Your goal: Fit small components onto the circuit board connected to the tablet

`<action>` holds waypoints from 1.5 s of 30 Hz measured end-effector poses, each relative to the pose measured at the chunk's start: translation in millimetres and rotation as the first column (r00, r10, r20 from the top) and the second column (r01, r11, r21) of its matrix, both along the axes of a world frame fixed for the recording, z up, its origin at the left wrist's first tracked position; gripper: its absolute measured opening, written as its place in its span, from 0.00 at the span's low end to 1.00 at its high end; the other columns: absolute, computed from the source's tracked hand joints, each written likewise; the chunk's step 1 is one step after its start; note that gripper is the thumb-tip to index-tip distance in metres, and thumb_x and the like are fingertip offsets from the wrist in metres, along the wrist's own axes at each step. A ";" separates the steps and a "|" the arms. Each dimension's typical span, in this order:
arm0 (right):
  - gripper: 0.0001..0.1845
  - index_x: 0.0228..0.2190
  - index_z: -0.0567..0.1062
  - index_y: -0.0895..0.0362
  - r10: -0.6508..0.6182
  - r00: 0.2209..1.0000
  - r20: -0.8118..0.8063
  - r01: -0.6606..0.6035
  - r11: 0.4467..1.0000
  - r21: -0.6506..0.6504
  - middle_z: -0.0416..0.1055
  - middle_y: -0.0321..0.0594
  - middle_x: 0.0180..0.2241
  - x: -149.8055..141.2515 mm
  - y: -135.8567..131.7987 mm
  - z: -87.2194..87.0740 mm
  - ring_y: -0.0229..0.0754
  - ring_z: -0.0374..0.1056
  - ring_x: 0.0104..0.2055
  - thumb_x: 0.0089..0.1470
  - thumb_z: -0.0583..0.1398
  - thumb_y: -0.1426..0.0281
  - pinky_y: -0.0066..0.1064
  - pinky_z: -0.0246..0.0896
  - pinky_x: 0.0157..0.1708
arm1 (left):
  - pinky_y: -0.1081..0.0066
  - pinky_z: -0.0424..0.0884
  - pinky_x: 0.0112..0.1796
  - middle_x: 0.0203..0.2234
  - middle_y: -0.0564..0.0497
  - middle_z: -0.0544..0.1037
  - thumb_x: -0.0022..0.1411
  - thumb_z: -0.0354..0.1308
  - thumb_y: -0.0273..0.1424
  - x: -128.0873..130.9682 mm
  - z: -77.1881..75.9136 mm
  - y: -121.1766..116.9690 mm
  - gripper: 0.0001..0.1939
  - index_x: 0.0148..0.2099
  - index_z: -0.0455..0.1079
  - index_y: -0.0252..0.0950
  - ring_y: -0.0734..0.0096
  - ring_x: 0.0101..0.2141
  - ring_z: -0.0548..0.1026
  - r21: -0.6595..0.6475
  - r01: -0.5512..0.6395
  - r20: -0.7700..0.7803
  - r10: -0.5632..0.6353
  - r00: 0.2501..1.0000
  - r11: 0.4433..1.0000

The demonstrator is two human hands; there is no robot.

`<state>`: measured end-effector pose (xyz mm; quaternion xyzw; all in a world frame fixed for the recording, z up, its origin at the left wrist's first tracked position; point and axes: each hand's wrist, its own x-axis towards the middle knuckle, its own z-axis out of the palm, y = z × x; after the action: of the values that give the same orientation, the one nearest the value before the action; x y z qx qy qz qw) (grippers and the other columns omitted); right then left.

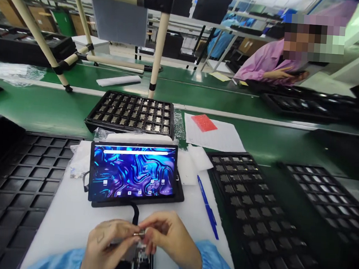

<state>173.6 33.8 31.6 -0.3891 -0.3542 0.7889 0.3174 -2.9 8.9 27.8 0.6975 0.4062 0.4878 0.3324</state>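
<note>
My left hand (107, 244) and my right hand (170, 240) meet low in the view, both pinching a small metal part (141, 232) between their fingertips. Under them lies a small black fixture (136, 266) joined by a black flat cable (135, 213) to a tablet (133, 173). The tablet lies on a white mat (69, 221) with its screen lit in blue swirls. Both sleeves are light blue.
A blue pen (207, 207) lies right of the tablet. Black compartment trays with small parts stand at the right (254, 205), far right (325, 198) and behind the tablet (131, 114); an empty black tray (16, 188) lies left. White paper with a red pad (203, 122) lies beyond. A person in pink (264, 62) sits across the green belt.
</note>
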 end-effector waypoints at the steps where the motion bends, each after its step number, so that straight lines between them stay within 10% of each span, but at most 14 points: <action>1: 0.26 0.29 0.78 0.63 -0.019 1.000 -0.014 0.019 1.000 -0.002 0.71 0.36 0.18 -0.7 -1.3 0.0 0.32 0.68 0.17 0.37 0.69 0.53 0.19 0.60 0.16 | 0.75 0.75 0.35 0.31 0.54 0.81 0.54 0.60 0.16 -1.4 1.1 0.3 0.15 0.39 0.70 0.42 0.67 0.30 0.80 0.084 0.027 -0.036 -0.024 0.999 0.996; 13: 0.23 0.21 0.72 0.62 -0.160 0.985 0.065 0.164 0.984 -0.065 0.70 0.34 0.18 17.8 -35.1 -6.2 0.32 0.67 0.19 0.30 0.74 0.59 0.22 0.62 0.23 | 0.75 0.71 0.45 0.42 0.49 0.79 0.60 0.62 0.29 -9.1 1.1 -0.3 0.19 0.54 0.68 0.45 0.65 0.40 0.78 0.136 0.372 -0.259 -0.329 0.908 0.918; 20: 0.22 0.21 0.71 0.60 -0.400 0.864 0.305 0.356 0.915 0.191 0.66 0.34 0.16 30.8 -47.9 -24.9 0.34 0.64 0.17 0.40 0.68 0.54 0.25 0.60 0.21 | 0.80 0.68 0.41 0.32 0.53 0.81 0.65 0.55 0.35 -5.7 10.9 2.8 0.07 0.43 0.71 0.41 0.72 0.31 0.79 0.139 0.139 -0.274 -0.097 0.957 0.980; 35: 0.12 0.32 0.75 0.55 -0.533 0.752 0.387 0.357 0.824 0.439 0.70 0.34 0.19 25.3 -56.9 -32.4 0.38 0.69 0.22 0.52 0.61 0.59 0.23 0.63 0.26 | 0.70 0.68 0.28 0.28 0.51 0.72 0.71 0.40 0.35 13.3 1.3 8.7 0.18 0.46 0.71 0.40 0.67 0.26 0.71 0.213 0.359 -0.697 -0.116 0.708 0.909; 45: 0.07 0.31 0.77 0.56 -0.525 0.732 0.435 0.309 0.824 0.474 0.72 0.35 0.17 27.0 -56.0 -31.6 0.38 0.70 0.19 0.51 0.60 0.67 0.23 0.64 0.23 | 0.70 0.65 0.35 0.32 0.50 0.73 0.72 0.38 0.26 6.2 -5.2 6.3 0.17 0.47 0.70 0.32 0.69 0.30 0.70 0.190 0.401 -0.678 -0.176 0.713 0.896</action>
<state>200.6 -22.3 0.1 -0.6013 -0.4731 0.4684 0.4417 3.3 15.2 22.6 0.9219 0.2939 0.2186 0.1260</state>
